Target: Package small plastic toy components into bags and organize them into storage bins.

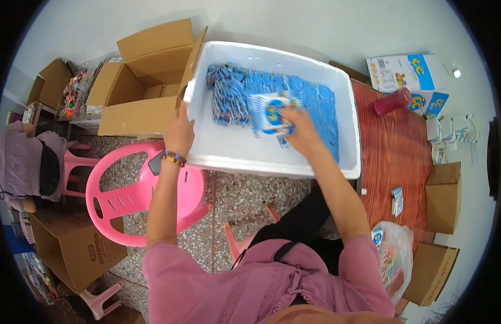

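A large white foam box (pixel 272 168) lies in front of me, with rows of small blue packets (pixel 261 81) packed along its far and right sides. My right hand (pixel 300 129) is closed on a bundle of blue-and-white packets (pixel 269 110), held over the box's middle. Beneath the bundle, part of the box's white floor shows. At the box's left wall, my left hand (pixel 180 134) grips the rim beside a cardboard flap; its fingertips are partly hidden.
An opened cardboard box (pixel 142 116) adjoins the foam box on the left. Below it stands a pink plastic chair (pixel 120 202). On the reddish wooden table (pixel 380 167) at right are a dark red jar (pixel 392 101), a printed carton (pixel 404 73) and a clear plastic bag (pixel 401 243).
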Action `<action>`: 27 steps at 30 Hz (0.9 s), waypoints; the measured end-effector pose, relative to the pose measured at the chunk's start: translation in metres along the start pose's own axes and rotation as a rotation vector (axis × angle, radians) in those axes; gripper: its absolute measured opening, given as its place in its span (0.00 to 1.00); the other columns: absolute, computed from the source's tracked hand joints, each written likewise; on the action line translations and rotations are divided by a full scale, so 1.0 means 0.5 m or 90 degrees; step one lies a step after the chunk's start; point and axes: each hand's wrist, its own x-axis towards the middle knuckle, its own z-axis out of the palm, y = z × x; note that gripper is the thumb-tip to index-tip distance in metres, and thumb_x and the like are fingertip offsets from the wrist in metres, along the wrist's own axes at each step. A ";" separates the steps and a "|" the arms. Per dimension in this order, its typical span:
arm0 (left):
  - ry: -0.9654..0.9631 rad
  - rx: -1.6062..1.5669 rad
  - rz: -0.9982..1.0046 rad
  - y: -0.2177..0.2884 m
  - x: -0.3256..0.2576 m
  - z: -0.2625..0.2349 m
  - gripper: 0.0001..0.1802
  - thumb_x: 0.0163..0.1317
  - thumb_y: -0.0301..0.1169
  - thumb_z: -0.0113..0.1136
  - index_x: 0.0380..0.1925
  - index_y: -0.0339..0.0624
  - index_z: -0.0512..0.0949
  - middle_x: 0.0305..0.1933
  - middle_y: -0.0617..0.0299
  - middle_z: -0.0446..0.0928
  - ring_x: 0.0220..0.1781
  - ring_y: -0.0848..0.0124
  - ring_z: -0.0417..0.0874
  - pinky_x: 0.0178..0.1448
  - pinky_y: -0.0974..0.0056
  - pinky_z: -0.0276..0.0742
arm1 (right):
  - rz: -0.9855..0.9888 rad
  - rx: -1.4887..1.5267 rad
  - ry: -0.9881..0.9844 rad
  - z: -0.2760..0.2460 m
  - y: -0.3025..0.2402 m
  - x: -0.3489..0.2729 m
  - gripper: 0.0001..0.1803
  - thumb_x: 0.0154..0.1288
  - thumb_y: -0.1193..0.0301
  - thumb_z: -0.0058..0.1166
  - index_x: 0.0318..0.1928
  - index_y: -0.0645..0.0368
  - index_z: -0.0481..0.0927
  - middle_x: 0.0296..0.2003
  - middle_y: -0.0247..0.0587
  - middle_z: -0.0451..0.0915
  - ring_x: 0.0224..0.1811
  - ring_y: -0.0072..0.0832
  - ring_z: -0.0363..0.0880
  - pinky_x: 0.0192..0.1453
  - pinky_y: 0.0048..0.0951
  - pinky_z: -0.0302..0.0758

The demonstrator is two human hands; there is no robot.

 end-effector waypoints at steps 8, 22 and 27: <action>0.015 -0.033 0.017 -0.003 -0.001 0.022 0.33 0.61 0.23 0.55 0.66 0.37 0.58 0.60 0.50 0.69 0.48 0.49 0.79 0.47 0.52 0.78 | 0.038 0.295 -0.052 0.169 0.175 0.291 0.17 0.61 0.65 0.59 0.49 0.56 0.75 0.45 0.40 0.81 0.49 0.37 0.81 0.51 0.45 0.83; -0.006 -0.095 -0.018 0.000 0.006 0.000 0.34 0.59 0.22 0.57 0.67 0.37 0.59 0.62 0.50 0.68 0.50 0.49 0.79 0.48 0.53 0.78 | 0.065 0.226 0.034 0.138 0.260 0.416 0.19 0.64 0.64 0.57 0.53 0.55 0.72 0.48 0.42 0.79 0.48 0.35 0.81 0.48 0.42 0.83; 0.000 -0.080 -0.015 -0.006 -0.002 -0.004 0.33 0.60 0.23 0.57 0.66 0.37 0.59 0.63 0.50 0.68 0.53 0.50 0.78 0.52 0.53 0.77 | 0.022 0.083 0.168 0.148 0.276 0.413 0.23 0.60 0.65 0.62 0.52 0.55 0.69 0.44 0.40 0.78 0.45 0.36 0.81 0.44 0.39 0.83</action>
